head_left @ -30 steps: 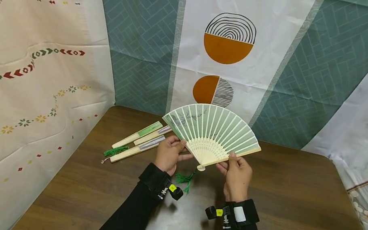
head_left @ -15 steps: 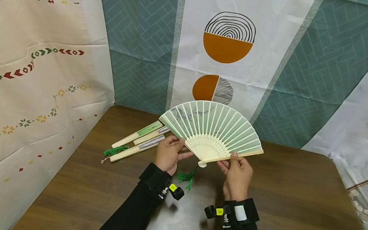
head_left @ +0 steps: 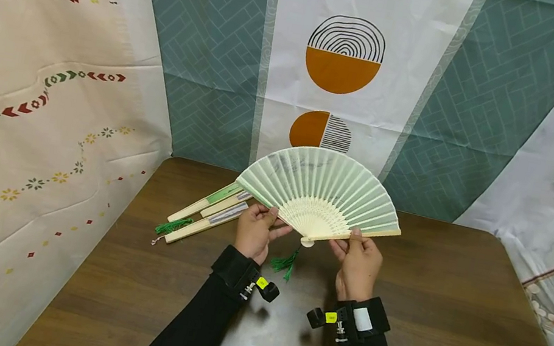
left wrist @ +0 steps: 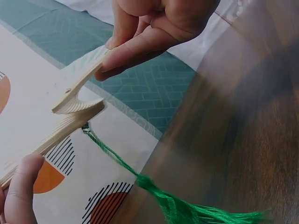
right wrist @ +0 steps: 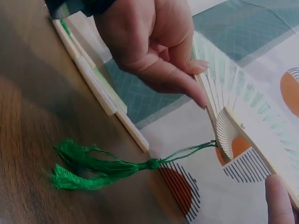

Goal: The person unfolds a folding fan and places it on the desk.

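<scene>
A pale green folding fan (head_left: 322, 184) with light wooden ribs is spread wide above the table in the head view. My left hand (head_left: 253, 232) pinches its left outer rib between thumb and fingers. On the other side my right hand (head_left: 359, 268) pinches the right outer rib the same way. A green tassel (head_left: 286, 261) dangles from the pivot end, and the left wrist view shows its cord (left wrist: 112, 153) tied there. Past my left hand lie several folded fans (head_left: 208, 213) side by side on the table, their far ends partly covered by the spread fan.
The brown wooden table (head_left: 450, 327) spreads beneath both arms. Another green tassel (head_left: 174, 225) lies with the folded fans. A patterned cloth (head_left: 207, 62) hangs behind the table, with light cloths (head_left: 59, 116) at the sides.
The fan has spread somewhat wider and risen a little, its face tilting. Its tassel has swung slightly up and right. Both hands keep their hold with little movement.
</scene>
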A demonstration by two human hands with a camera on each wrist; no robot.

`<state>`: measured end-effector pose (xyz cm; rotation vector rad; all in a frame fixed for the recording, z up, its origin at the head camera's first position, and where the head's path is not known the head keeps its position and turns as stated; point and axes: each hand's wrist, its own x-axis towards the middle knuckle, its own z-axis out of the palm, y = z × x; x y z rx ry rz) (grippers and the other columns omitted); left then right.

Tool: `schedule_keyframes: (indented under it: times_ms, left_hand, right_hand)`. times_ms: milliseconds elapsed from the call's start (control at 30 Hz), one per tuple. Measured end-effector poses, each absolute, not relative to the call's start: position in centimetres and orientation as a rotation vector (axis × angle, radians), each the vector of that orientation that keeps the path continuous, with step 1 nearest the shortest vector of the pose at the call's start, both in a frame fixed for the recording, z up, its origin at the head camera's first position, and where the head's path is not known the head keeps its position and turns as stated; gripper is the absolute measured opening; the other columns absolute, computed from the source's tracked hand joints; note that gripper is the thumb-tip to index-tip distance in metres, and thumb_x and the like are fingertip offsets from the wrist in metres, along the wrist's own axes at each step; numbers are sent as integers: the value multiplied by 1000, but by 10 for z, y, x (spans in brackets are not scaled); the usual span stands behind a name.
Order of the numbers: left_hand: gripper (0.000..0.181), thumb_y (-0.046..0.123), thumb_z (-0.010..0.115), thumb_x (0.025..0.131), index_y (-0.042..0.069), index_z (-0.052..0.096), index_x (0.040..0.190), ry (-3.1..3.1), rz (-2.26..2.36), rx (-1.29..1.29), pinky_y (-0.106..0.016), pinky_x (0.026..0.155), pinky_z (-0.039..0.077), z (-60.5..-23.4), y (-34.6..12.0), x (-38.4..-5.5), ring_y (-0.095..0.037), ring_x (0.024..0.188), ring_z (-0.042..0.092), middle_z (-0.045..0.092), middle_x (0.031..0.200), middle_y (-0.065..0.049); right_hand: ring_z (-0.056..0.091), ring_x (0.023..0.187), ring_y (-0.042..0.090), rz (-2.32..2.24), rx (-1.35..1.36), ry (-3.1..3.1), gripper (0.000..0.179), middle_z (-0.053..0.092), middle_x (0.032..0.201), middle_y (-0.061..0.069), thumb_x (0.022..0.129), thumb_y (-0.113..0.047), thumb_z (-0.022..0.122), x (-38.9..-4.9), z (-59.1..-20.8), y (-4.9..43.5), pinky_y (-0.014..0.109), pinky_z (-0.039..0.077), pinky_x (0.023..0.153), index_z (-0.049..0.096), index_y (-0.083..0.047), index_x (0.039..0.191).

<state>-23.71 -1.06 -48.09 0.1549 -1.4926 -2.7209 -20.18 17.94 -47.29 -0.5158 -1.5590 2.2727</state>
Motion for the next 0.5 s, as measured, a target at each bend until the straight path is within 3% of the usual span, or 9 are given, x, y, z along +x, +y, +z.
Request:
schedule_keyframes:
  times_ms: [267, 500]
  left_hand:
    - [8, -6, 50, 118, -5, 55, 113, -1417, -2735, 165, -31, 81, 75, -483, -6, -238, -14, 82, 75, 64, 101, -8]
    - [10, -4, 49, 119, -2, 54, 111, -1344, -2768, 185, -32, 85, 75, -485, -2, -238, -16, 85, 71, 60, 105, -10]
  right_hand:
    - [79, 76, 6, 2301, -543, -1454, 27, 70, 98, 3, 122, -17, 54, -205, -476, 179, 21, 72, 79, 63, 8, 118]
    - [80, 78, 6, 2321, -579, -1387, 26, 72, 100, 3, 122, -18, 51, -206, -476, 179, 22, 72, 83, 62, 5, 116]
